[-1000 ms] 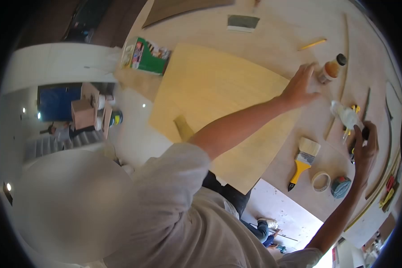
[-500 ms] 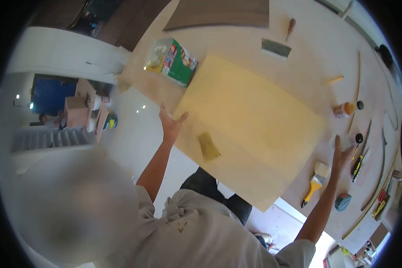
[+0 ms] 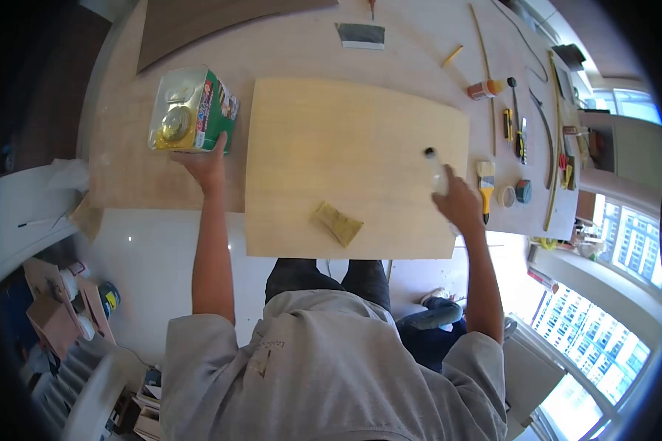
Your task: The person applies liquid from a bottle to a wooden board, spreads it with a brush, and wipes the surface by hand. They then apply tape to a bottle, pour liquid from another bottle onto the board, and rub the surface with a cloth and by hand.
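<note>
A pale wooden board (image 3: 353, 147) lies flat on the table in front of me. At its left, my left hand (image 3: 206, 167) grips the lower end of a green-and-clear container (image 3: 191, 110). My right hand (image 3: 460, 200) is over the board's right edge, its fingers around a small clear bottle (image 3: 438, 173) with a black cap; the bottle is slightly blurred. A folded yellowish sanding pad (image 3: 338, 223) rests near the board's front edge, touched by neither hand.
Right of the board are a wide brush (image 3: 485, 189), a tape roll (image 3: 523, 191), cutters (image 3: 521, 141) and an orange bottle (image 3: 485, 90). A dark panel (image 3: 213, 28) and a scraper (image 3: 360, 36) lie at the back. Another person's leg (image 3: 434, 316) shows below the table.
The view has turned and shifted. My left hand has gone from beside the board to the container. My right hand has moved over the board with the small bottle.
</note>
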Demonstrator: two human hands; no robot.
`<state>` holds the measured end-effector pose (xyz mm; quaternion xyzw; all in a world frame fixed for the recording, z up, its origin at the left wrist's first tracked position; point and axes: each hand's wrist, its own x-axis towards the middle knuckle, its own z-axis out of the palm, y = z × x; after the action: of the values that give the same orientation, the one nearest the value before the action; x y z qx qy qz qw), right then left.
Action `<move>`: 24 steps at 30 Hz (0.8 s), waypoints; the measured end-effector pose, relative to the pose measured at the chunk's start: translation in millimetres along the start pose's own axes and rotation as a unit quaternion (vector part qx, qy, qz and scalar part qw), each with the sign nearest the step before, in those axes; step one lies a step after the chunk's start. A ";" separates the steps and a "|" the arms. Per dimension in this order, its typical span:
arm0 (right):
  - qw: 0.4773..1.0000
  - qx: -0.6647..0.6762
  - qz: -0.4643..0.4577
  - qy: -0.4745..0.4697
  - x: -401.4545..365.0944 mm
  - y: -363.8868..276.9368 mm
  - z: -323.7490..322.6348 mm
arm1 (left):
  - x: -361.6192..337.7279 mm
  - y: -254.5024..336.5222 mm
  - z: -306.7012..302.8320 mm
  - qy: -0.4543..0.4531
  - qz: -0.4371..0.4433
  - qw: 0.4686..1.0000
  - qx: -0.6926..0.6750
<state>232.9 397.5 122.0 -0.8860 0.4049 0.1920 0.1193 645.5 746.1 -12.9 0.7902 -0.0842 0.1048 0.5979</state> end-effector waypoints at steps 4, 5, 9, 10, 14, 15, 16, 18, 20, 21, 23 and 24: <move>0.993 -0.011 -0.058 -0.104 -32.0 -103.3 5.3 | 28.7 -2.2 -31.8 -0.075 -0.009 0.997 -0.002; 0.990 0.000 -0.053 -0.133 -38.9 -121.2 -2.2 | 39.0 -8.7 -38.7 -0.085 -0.009 0.996 -0.015; 0.998 0.011 0.005 -0.058 -49.1 -67.3 18.6 | 67.2 -8.7 -49.8 -0.113 0.020 0.992 -0.055; 0.999 0.026 0.030 -0.013 -45.9 -31.1 29.8 | 74.0 -8.8 -51.1 -0.109 0.031 0.993 -0.032; 0.991 0.033 0.130 -0.005 -83.1 7.6 -0.8 | 92.1 -30.6 -47.2 -0.105 0.046 0.993 -0.005; 0.994 0.014 0.112 0.002 -94.3 22.3 17.8 | 96.9 -35.6 -42.2 -0.098 0.040 0.994 -0.033; 0.996 -0.006 0.092 0.008 -106.3 24.0 23.1 | 102.1 -48.4 -39.4 -0.112 0.026 0.991 -0.074; 0.995 0.024 0.093 -0.041 -136.3 18.0 36.5 | 103.5 -74.9 -48.1 -0.112 0.095 0.988 0.036; 0.989 0.116 0.096 -0.008 -160.2 11.1 56.5 | 73.0 -89.9 -60.9 -0.109 0.098 0.977 0.151; 0.979 0.171 0.106 0.037 -167.5 8.0 64.6 | 39.1 -86.6 -71.5 -0.108 0.067 0.970 0.207; 0.931 0.291 0.162 0.151 -169.0 -17.5 67.0 | -67.7 -17.2 -74.2 -0.231 0.043 0.964 0.128; 0.903 0.343 0.165 0.199 -163.4 -23.0 73.2 | -120.1 21.6 -72.6 -0.324 0.031 0.939 0.108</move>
<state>134.9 548.9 128.8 -0.7308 0.6013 -0.1224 0.2989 519.4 811.0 -5.8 0.8382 -0.2858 -0.1304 0.4459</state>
